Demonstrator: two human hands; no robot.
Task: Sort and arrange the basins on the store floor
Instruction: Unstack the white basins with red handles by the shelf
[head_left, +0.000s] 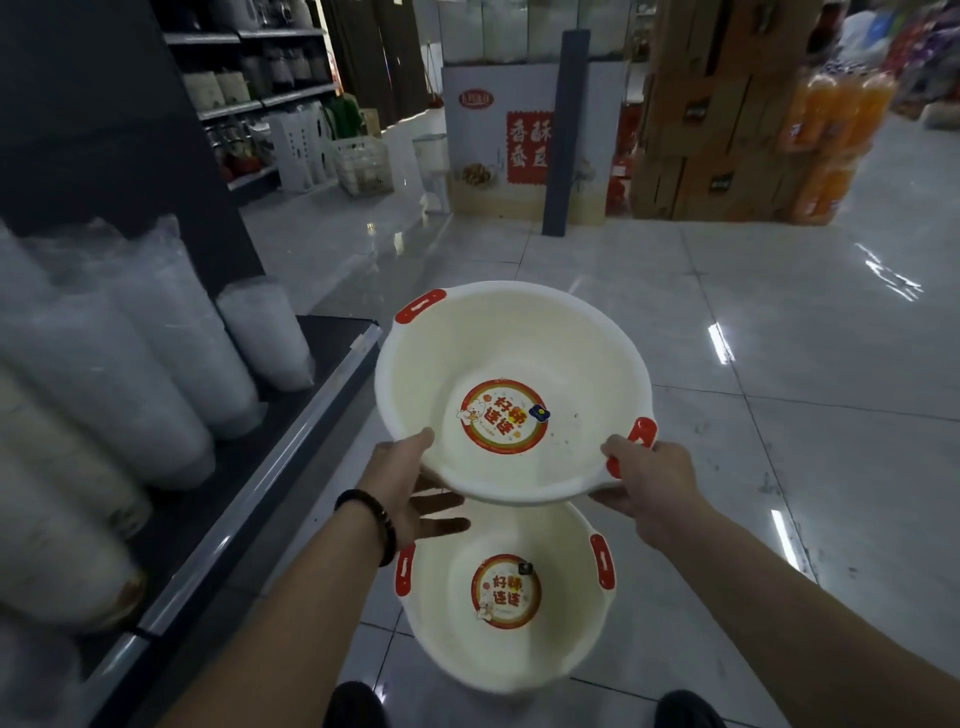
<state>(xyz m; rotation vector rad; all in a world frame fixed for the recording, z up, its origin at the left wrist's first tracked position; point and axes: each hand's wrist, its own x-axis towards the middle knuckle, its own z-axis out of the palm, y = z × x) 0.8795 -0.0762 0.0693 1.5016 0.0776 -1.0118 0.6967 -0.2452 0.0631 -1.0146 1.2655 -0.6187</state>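
Grip status: my right hand (652, 480) is gripping the near red handle (641, 434) of the upper basin (511, 338), with the fingers wrapping under it. My left hand (402, 486) is pinching the rim on the other side, thumb over the edge and fingers spreading flat under the wall. A beaded bracelet (371, 519) is sitting on that wrist.

The upper basin is hanging in the air between both hands, mouth up, with a round sticker showing on its bottom. Its far red handle (421, 306) is sitting beyond the left hand.

Straight below the hands, the lower basin (506, 644) is standing upright on the tiled floor (727, 312). It has the same cream body, red handles and sticker. The held one is covering its far rim in view, and I can't tell whether they're touching. My shoes (353, 704) are just on the near side of it.

Left of the left hand, a dark shelf edge (249, 493) is carrying wrapped cup stacks (130, 353). Cartons (696, 119) and orange bottles (836, 114) are standing well beyond the right hand.

My read on the step: a matching pair, and I'm nesting them. The next move calls for:
- bringing the held basin back over the lower one
- rotating it so the handles line up
- keeping it level and lowering it straight in
- letting go with both hands together

Risk: a tilted entry could jam the rims.
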